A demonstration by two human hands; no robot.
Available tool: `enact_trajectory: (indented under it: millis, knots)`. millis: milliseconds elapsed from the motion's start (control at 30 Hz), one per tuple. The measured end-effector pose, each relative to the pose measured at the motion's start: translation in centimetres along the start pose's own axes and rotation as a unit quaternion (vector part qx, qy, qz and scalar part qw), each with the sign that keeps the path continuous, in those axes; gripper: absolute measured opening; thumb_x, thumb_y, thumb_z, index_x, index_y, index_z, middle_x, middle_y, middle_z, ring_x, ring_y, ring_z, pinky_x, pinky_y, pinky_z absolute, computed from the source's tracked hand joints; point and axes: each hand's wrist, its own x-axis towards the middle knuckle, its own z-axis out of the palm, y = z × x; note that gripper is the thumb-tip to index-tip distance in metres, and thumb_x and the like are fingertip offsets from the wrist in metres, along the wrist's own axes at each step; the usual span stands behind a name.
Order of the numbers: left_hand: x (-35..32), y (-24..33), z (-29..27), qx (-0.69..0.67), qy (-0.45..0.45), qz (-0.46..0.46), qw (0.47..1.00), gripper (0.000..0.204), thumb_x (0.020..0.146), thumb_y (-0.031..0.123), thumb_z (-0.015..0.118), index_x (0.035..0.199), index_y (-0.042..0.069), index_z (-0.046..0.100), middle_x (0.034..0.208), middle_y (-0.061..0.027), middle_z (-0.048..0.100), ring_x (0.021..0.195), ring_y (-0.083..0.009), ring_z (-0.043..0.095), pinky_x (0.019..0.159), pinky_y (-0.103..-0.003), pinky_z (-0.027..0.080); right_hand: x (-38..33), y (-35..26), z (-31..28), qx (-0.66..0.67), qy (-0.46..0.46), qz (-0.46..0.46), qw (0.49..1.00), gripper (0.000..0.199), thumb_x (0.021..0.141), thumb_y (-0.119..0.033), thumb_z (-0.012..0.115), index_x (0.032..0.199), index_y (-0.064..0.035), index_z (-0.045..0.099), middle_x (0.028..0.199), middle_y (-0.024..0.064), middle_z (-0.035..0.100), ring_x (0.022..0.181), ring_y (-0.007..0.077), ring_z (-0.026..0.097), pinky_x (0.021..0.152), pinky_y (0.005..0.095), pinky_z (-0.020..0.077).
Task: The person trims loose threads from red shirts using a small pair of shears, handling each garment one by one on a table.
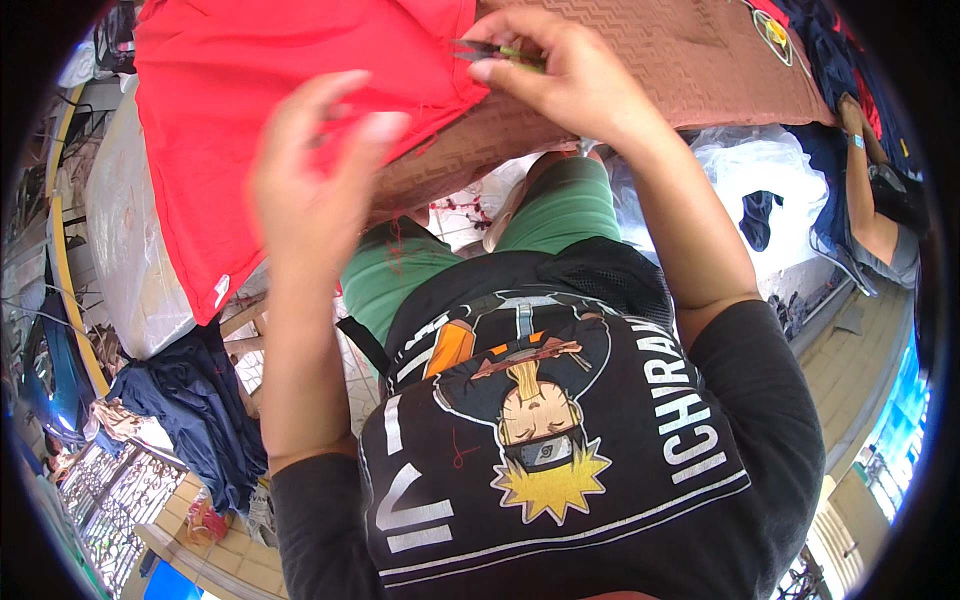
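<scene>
A red fabric piece [225,120] lies over the front of the brown patterned cloth [690,60] and hangs down at the left, with a small white tag near its lower corner. My right hand [570,80] is closed around thread snips [490,50] with dark blades and a green handle. Their tips point left, over the red fabric's right edge. My left hand [310,180] is raised above the fabric, blurred by motion, its thumb and fingers apart and holding nothing visible. Whether it touches the fabric I cannot tell.
White plastic bags [745,170] with a dark item lie right of my legs. Dark blue cloth [190,410] hangs at lower left, below a plastic-wrapped bundle [130,230]. Pale cord [770,40] lies at the far right, near another person's arm [865,190].
</scene>
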Motion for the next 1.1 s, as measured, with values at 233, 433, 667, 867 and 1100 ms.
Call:
enact_trajectory:
  millis: [233,433,667,867,1100]
  knots:
    - [-2.0,-0.5,2.7,0.019,-0.165,-0.032,0.986,0.019,0.085,0.013,0.067,0.099,0.0,0.069,0.098,-0.0112,0.069,0.092,-0.0257,0.066,0.085,-0.034,0.05,-1.0,2.1,1.6,-0.034,-0.073,0.027,0.996,0.035,0.079,-0.025,0.075,0.107,-0.0047,0.068,0.088,0.0115,0.069,0.077,0.018,0.063,0.073,0.0318,0.0504]
    - [-2.5,6.1,-5.8,0.12,-0.47,-0.116,0.867,0.028,0.078,0.025,0.074,0.091,0.0,0.067,0.094,-0.0145,0.068,0.089,-0.0283,0.067,0.08,-0.036,0.051,-2.0,1.4,0.1,-0.043,-0.026,0.027,0.998,0.035,0.08,-0.025,0.07,0.109,-0.0076,0.064,0.088,0.014,0.068,0.084,0.0306,0.066,0.077,0.0385,0.0511]
    - [-2.5,1.8,1.9,0.206,-0.13,-0.082,0.966,0.021,0.08,0.019,0.073,0.088,0.001,0.066,0.089,-0.0106,0.06,0.073,-0.0227,0.061,0.066,-0.033,0.049,-2.1,0.2,1.8,0.0,0.009,-0.065,0.998,0.024,0.08,-0.012,0.067,0.103,-0.0075,0.061,0.097,0.0134,0.062,0.088,0.0308,0.063,0.076,0.0399,0.0502]
    - [-3.6,-0.5,4.6,0.14,-0.065,-0.108,0.982,0.014,0.079,0.014,0.072,0.085,0.003,0.069,0.094,-0.0096,0.06,0.085,-0.028,0.061,0.073,-0.038,0.049,-3.2,0.0,3.4,0.007,0.007,-0.079,0.997,0.02,0.079,-0.009,0.067,0.099,-0.0072,0.062,0.099,0.0108,0.061,0.089,0.0318,0.063,0.075,0.0409,0.0506]
    - [-3.8,0.0,4.0,0.014,-0.064,-0.165,0.984,0.011,0.081,0.007,0.071,0.09,0.0,0.071,0.094,-0.0088,0.063,0.086,-0.018,0.062,0.077,-0.028,0.049,-3.6,0.0,3.4,-0.043,-0.031,-0.086,0.995,0.024,0.079,-0.003,0.066,0.103,-0.0057,0.063,0.103,0.0109,0.06,0.09,0.0307,0.062,0.074,0.0365,0.0511]
